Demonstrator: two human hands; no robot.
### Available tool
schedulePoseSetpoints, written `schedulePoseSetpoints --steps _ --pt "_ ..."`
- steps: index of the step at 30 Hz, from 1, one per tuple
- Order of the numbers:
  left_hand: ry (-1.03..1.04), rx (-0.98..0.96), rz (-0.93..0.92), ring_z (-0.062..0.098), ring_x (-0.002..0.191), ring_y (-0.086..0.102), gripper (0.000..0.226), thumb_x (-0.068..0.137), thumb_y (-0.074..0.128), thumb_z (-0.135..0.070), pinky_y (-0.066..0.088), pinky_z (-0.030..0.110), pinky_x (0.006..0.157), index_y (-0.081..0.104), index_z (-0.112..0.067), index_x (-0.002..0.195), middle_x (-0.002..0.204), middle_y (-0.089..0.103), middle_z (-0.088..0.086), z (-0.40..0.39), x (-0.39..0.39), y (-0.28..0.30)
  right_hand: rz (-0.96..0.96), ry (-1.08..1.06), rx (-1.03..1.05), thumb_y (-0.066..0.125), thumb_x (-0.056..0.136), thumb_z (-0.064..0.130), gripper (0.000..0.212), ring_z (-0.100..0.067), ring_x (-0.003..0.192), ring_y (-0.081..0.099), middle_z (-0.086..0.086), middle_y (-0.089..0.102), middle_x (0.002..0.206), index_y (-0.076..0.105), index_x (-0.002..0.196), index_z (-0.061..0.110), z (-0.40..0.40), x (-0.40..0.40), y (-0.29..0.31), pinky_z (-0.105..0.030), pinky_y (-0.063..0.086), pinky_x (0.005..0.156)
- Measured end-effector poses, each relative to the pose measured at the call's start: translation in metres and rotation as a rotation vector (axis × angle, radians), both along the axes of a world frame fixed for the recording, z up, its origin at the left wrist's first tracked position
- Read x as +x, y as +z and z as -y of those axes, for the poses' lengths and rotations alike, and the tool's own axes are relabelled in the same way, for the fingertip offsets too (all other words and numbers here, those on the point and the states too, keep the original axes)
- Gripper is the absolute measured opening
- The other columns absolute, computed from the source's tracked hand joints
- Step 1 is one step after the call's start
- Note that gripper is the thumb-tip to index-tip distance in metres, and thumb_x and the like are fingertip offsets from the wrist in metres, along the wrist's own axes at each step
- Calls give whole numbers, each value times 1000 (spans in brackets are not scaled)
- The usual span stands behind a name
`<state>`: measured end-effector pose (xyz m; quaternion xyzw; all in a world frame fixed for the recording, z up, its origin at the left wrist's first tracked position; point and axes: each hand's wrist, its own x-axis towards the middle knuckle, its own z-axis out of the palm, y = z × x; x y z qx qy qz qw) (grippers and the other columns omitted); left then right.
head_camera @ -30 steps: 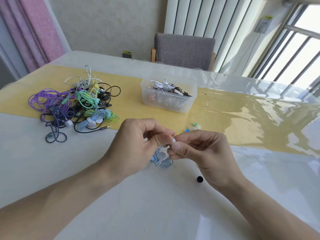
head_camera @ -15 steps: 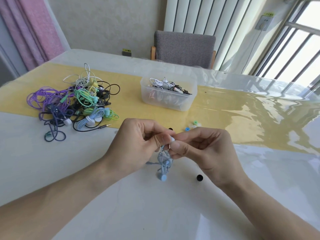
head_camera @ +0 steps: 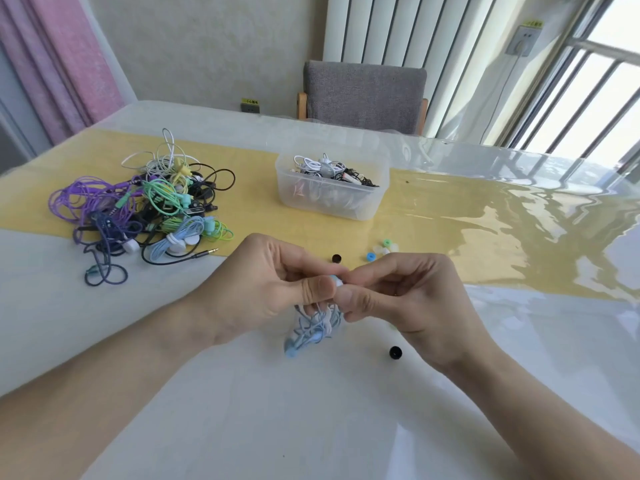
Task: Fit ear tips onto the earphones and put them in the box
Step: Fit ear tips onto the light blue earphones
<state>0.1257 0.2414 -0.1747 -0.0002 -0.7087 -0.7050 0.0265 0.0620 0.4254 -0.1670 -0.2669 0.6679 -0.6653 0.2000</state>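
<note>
Pinching a light-blue earphone (head_camera: 335, 282), left hand (head_camera: 266, 289) and right hand (head_camera: 401, 299) both keep a closed grip

I am seeing two hands, the left hand (head_camera: 263, 285) and the right hand (head_camera: 408, 303), meeting over one table (head_camera: 311, 427). One light blue earphone set (head_camera: 311, 329) is hanging between them. One clear box (head_camera: 329, 188) is sitting farther back, and one tangled pile of earphones (head_camera: 145, 206) is lying to the left; I cannot count its sets. I am counting two black ear tips (head_camera: 395, 352), one blue tip (head_camera: 371, 257), one green tip (head_camera: 387, 242) and what looks like one white tip (head_camera: 381, 251). One grey chair (head_camera: 363, 91) is standing behind.
</note>
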Motion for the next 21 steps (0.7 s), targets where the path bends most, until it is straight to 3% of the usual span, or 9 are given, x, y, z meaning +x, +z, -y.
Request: schedulePoseSetpoints --steps 3,7,14,21 --pt "-56 121 60 17 62 59 26 71 69 -18 48 22 55 78 -6 92 69 67 13 -3 -1 -3 -64 39 -27 79 73 7 10 -30 75 74 -17 76 76 74 78 1 1 0 -1 -40 59 70" --pt "-22 246 111 14 60 56 32 75 63 -12 45 18 56 70 6 100 66 65 7 -4 -3 -4 -80 20 -18 74 81 9 15 -19 71 67 -14 77 80 79 93 1 1 -2 -2 -28 55 71" --pt "10 311 152 11 56 54 34 77 61 -12 43 17 53 67 9 102 63 63 4 -6 -3 -5 -70 0 6 70 87 5 13 -17 71 69 -14 77 81 79 95 2 1 -1 -2 -21 53 69" --pt "11 267 133 12 56 54 33 76 62 -14 43 17 55 69 6 101 62 63 3 -8 -3 -6 -14 -18 -27 72 80 11 17 -21 69 68 -17 76 79 80 91 3 1 -3 -5 -26 56 69"
